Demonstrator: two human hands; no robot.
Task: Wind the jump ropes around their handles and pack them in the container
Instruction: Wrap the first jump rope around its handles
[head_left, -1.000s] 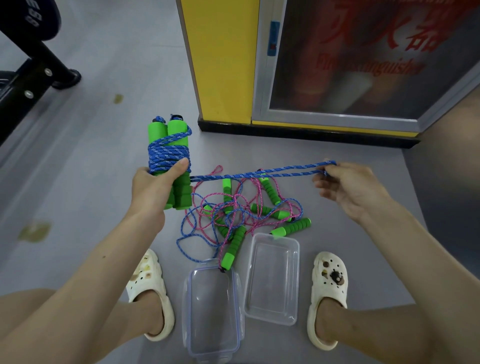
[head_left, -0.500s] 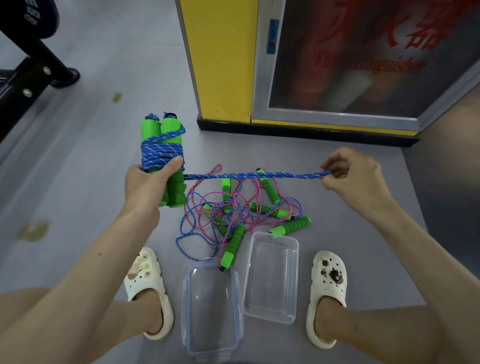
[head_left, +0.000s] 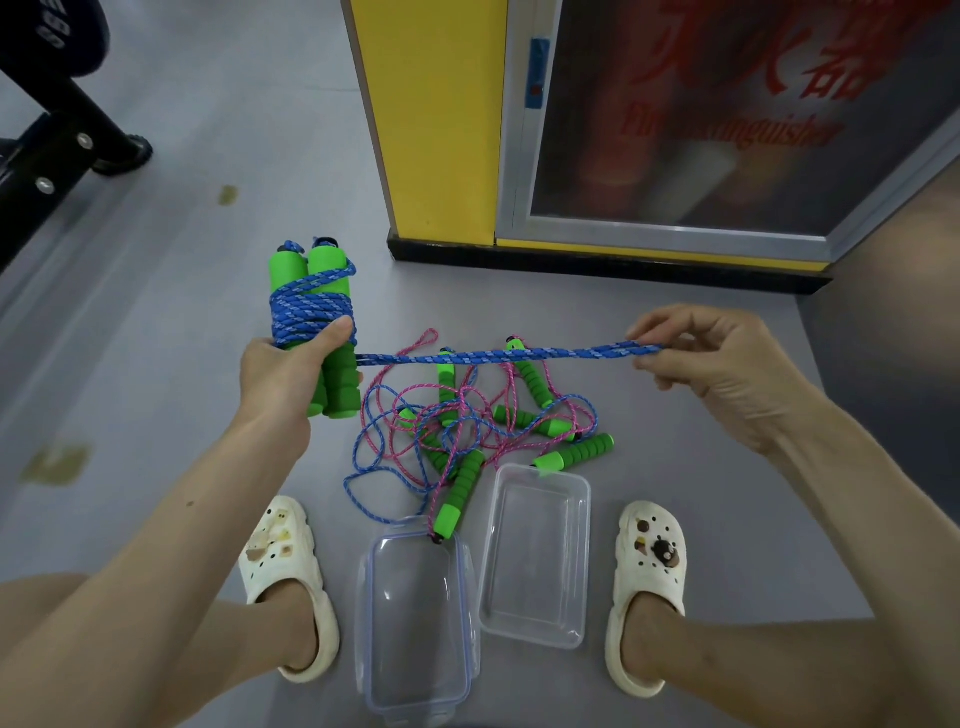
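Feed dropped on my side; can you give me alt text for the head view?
The left grip holds two green foam handles wound with blue rope, while the right grip pinches that rope's taut free end. On the grey floor below lie tangled pink and blue jump ropes, an open clear container and its lid.

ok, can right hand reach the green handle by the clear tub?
Probably, path looks clear: green handle lies uncovered on the floor, but right hand pinches the taut blue rope.
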